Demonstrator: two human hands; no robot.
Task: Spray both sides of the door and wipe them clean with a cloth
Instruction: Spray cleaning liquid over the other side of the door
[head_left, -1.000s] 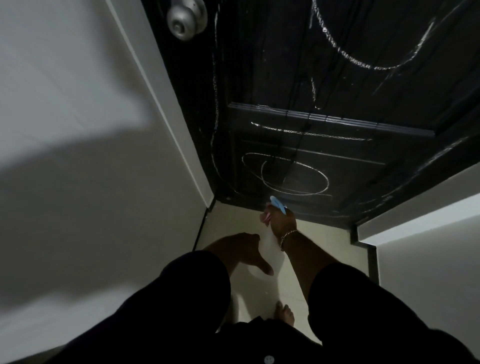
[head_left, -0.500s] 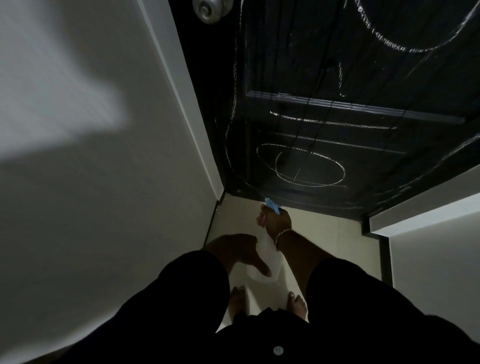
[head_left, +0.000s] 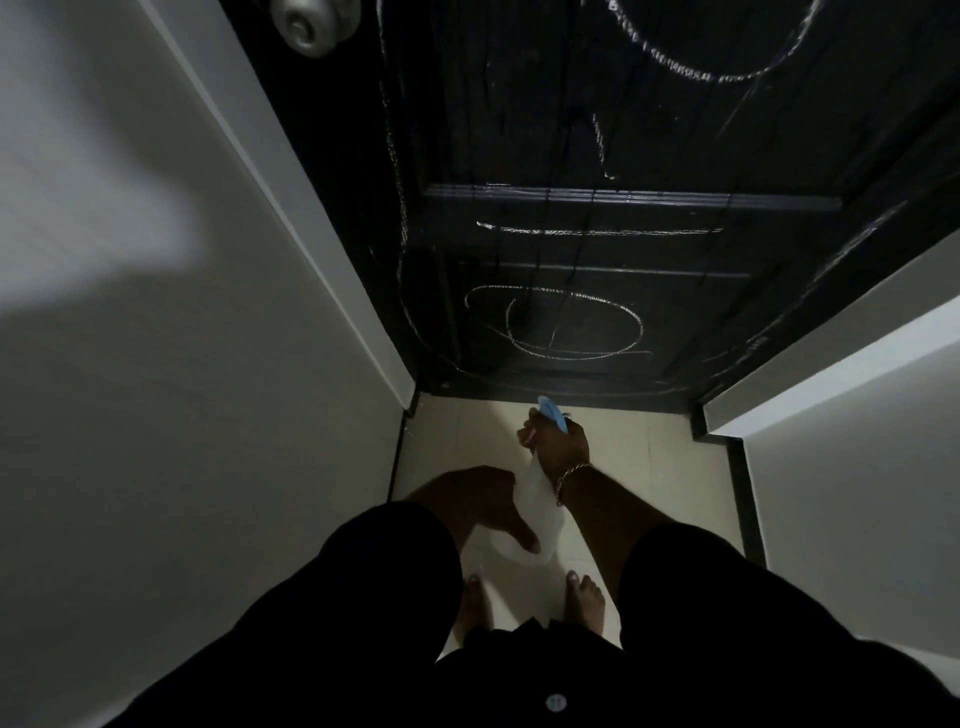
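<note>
Your right hand (head_left: 558, 447) grips the neck of the spray bottle (head_left: 535, 506), with the fingers curled around it just under the blue trigger head (head_left: 551, 414). Your left hand (head_left: 480, 501) is under and beside the pale body of the bottle; its thumb lies against the lower part of the bottle and the other fingers are bent around the side, so it holds the bottle too. You hold the bottle low, in front of your knees, and its head points toward the bottom of the door (head_left: 623, 208).

The door is black and closed, and it stands right in front of you. White scribbled lines (head_left: 556, 325) cover its lower panel and also the upper part. The round metal knob (head_left: 311, 23) is at the top left. On your right wrist is a thin bracelet (head_left: 569, 480). Your bare feet (head_left: 584, 597) stand on the light tiled floor (head_left: 457, 436), between grey walls (head_left: 156, 415).
</note>
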